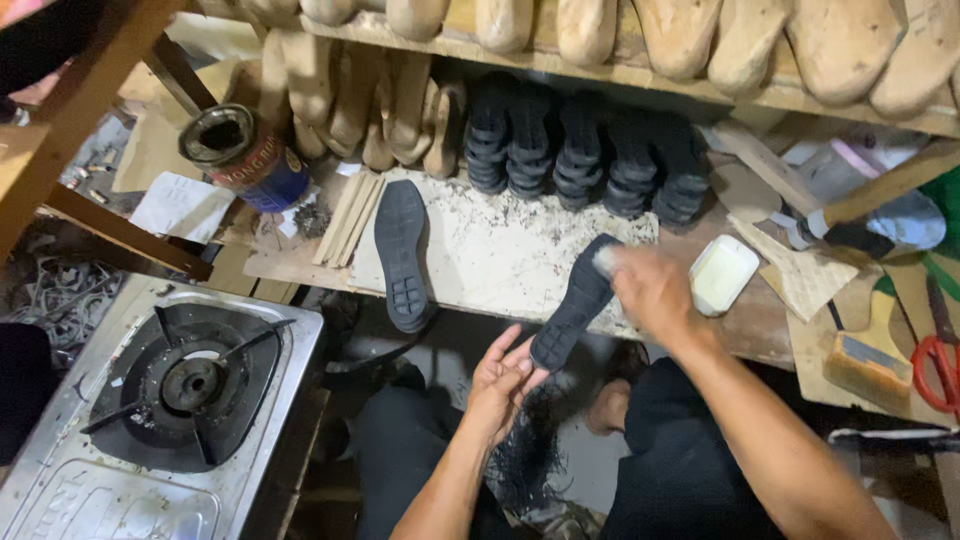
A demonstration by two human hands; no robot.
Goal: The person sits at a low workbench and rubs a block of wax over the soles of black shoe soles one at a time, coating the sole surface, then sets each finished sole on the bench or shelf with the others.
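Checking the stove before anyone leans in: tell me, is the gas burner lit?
No. The gas burner beside the bench shows no flame, only its dark ring and bare pan supports.

Left hand [503, 383] cupped, right hand [650, 290] blurred.

Tin can [243, 157]: far left on the workbench, round, open top, blue body with a red band.
Paper sheet [181, 206]: just left of the can, white, printed, lying flat.
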